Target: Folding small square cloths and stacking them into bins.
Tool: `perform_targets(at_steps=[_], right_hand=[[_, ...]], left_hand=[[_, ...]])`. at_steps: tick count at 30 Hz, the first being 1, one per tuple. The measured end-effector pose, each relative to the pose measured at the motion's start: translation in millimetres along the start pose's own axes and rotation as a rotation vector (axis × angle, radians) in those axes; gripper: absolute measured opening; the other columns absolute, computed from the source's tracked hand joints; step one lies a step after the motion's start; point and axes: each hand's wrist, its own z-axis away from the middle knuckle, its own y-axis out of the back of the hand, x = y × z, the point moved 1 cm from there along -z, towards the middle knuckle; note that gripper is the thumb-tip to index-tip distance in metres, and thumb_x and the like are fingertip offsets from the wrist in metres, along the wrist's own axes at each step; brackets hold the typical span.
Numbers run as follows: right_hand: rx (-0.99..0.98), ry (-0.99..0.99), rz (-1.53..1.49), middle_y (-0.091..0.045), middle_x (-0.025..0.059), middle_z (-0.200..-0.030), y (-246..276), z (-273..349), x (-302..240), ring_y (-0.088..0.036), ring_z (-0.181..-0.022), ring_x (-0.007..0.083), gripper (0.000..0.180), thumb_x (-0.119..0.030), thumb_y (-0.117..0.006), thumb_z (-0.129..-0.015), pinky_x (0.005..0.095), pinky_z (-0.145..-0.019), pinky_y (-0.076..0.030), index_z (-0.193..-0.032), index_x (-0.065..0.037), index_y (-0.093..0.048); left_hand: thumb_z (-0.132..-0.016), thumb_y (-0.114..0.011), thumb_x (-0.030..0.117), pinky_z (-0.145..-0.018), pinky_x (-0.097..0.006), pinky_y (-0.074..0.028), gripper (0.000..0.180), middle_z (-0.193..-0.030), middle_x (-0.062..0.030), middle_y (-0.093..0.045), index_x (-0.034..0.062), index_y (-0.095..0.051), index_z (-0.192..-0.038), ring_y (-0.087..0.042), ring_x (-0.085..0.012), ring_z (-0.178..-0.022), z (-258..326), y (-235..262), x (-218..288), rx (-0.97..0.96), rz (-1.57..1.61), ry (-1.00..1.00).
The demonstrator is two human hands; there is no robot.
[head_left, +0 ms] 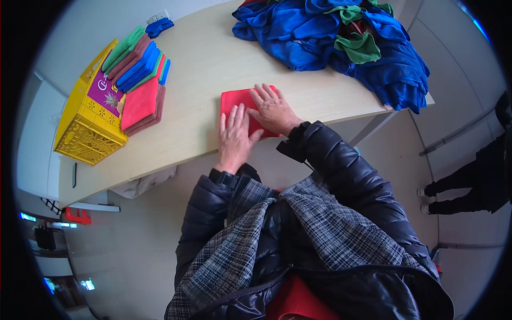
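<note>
Yellow plastic crate [88,128] sits on its side at the left of the pale table [213,58], and a stack of folded cloths [140,74] in green, blue, pink and maroon lies on top of it, edges fanned. What is inside the crate cannot be seen. Now the hands: both are pressed flat on a folded red cloth [234,101] near the table's front edge. The left hand [234,140] lies palm down, fingers straight and slightly spread; the right hand [273,110] likewise, fingers splayed, gripping nothing. A heap of blue and green cloths [341,37] fills the far right corner.
</note>
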Motion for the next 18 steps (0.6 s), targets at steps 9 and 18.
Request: perform_targets(at_steps=[9, 18], right_hand=[[-0.082, 0.144, -0.007, -0.037, 0.0139, -0.157, -13.3, -16.7, 6.5, -0.03, -0.147, 0.0359, 0.058, -0.042, -0.04, -0.104, 0.0498, -0.12, -0.023, -0.151, -0.009, -0.04], [-0.067, -0.151, 0.066, -0.038, 0.0193, -0.155, -1.5, 23.0, -18.5, -0.031, -0.146, 0.0364, 0.063, -0.046, -0.044, -0.102, 0.0513, -0.118, -0.026, -0.15, -0.006, -0.041]], left_hand=[[-0.09, -0.068, 0.027, -0.121, -0.05, -0.021, 0.065, -0.151, -0.0129, -0.044, 0.0056, -0.044, -0.146, -0.036, -0.029, -0.143, 25.4, 0.3, 14.5, 0.031, -0.002, -0.039], [-0.094, -0.057, 0.018, -0.119, -0.053, -0.025, 0.049, -0.147, -0.0113, -0.049, 0.0106, -0.051, -0.142, -0.041, -0.0287, -0.14, 8.6, 17.1, -27.6, -0.022, -0.187, -0.17]])
